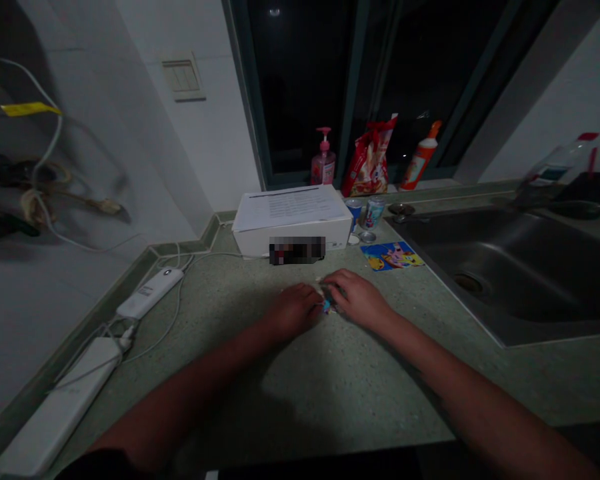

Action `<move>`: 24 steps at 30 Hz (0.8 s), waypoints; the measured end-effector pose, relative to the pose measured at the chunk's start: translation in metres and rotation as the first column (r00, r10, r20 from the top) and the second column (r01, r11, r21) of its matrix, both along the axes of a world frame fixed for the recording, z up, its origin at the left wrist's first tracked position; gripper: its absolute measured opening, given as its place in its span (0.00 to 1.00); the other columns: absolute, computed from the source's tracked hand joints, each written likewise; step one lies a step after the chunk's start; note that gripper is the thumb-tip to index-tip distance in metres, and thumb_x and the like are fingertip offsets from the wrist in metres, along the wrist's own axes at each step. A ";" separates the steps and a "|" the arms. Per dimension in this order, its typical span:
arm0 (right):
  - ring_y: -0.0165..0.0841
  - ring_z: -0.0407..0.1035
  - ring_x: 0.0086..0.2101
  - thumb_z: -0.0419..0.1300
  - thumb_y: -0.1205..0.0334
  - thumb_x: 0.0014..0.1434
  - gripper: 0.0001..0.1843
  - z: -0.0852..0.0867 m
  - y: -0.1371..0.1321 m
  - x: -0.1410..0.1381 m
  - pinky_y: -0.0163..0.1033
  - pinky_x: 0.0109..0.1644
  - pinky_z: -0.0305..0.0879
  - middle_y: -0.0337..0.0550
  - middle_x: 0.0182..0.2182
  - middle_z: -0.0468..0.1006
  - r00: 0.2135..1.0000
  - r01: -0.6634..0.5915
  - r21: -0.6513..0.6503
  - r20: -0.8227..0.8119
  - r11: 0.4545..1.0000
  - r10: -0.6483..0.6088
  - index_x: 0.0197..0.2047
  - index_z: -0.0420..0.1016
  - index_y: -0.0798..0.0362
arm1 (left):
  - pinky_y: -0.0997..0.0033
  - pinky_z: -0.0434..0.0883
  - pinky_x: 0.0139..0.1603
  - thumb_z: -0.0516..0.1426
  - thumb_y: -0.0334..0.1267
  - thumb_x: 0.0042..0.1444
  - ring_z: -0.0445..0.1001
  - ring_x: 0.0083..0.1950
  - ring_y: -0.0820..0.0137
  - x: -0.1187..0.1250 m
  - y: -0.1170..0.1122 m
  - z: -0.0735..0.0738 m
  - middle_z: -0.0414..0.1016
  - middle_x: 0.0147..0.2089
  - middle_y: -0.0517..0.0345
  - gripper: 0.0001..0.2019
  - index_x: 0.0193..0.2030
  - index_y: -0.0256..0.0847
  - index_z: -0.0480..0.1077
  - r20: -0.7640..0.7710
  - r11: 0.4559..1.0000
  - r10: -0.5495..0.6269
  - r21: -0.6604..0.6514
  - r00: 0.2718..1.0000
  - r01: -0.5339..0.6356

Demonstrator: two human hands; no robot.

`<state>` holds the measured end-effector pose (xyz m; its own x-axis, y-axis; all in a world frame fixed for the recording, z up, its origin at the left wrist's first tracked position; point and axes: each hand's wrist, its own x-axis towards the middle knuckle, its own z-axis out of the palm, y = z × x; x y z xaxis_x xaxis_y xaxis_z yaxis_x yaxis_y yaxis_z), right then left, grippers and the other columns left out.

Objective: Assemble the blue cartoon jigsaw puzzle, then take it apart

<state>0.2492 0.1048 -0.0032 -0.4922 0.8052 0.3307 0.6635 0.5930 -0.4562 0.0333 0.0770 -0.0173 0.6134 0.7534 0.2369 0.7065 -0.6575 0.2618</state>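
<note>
My left hand (296, 311) and my right hand (360, 297) are close together low over the counter. Between them lies a little group of small colourful pieces (327, 306), some blue and some pale, too small and blurred to name. The left fingers are curled down together against these pieces, and what they may hold is hidden. On the other side, my right thumb and forefinger stand apart, bent toward the group. A flat blue picture (392, 256) with yellow and pink cartoon figures lies beyond my right hand.
A white box (294, 220) with a printed sheet on top stands behind the hands. Two cans (375, 212) are beside it. To the right is a steel sink (540, 267). Power strips (67, 400) and cables run along the left wall. Bottles (323, 163) line the windowsill.
</note>
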 end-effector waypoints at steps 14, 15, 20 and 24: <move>0.44 0.75 0.51 0.67 0.68 0.62 0.14 -0.006 -0.009 -0.002 0.49 0.56 0.72 0.49 0.47 0.81 0.976 -0.192 -0.049 0.100 0.980 0.196 0.51 0.80 0.50 | 0.57 0.74 0.53 0.58 0.33 0.66 0.78 0.52 0.58 -0.039 -0.007 0.031 0.81 0.49 0.51 0.10 0.52 0.44 0.77 0.084 0.987 0.126 -0.108 0.988 -0.117; 0.43 0.75 0.51 0.66 0.69 0.62 0.14 -0.007 -0.009 -0.003 0.49 0.56 0.72 0.49 0.48 0.81 0.976 -0.192 -0.052 0.096 0.980 0.196 0.51 0.80 0.50 | 0.57 0.75 0.54 0.58 0.34 0.66 0.78 0.52 0.58 -0.043 -0.011 0.031 0.81 0.50 0.51 0.10 0.52 0.44 0.77 0.073 0.986 0.137 -0.110 0.988 -0.129; 0.42 0.75 0.51 0.65 0.69 0.62 0.16 -0.009 -0.011 -0.006 0.49 0.57 0.72 0.50 0.49 0.80 0.989 -0.139 -0.067 0.041 0.988 0.142 0.54 0.79 0.51 | 0.50 0.75 0.59 0.64 0.41 0.63 0.76 0.59 0.52 -0.055 -0.033 0.021 0.78 0.59 0.47 0.19 0.60 0.44 0.74 0.083 0.980 0.176 -0.104 0.981 -0.167; 0.43 0.75 0.52 0.66 0.67 0.62 0.15 -0.011 -0.012 -0.009 0.51 0.59 0.72 0.50 0.49 0.80 0.993 -0.112 -0.073 0.019 0.991 0.113 0.53 0.79 0.50 | 0.45 0.73 0.63 0.64 0.38 0.62 0.75 0.61 0.51 -0.057 -0.039 0.013 0.77 0.62 0.47 0.20 0.60 0.46 0.74 0.102 0.984 0.154 -0.101 0.983 -0.144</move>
<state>0.2406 0.0933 -0.0138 -0.5878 0.7655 0.2616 0.6053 0.6307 -0.4856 -0.0237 0.0376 -0.0041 0.4670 0.8563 0.2207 0.7586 -0.5162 0.3977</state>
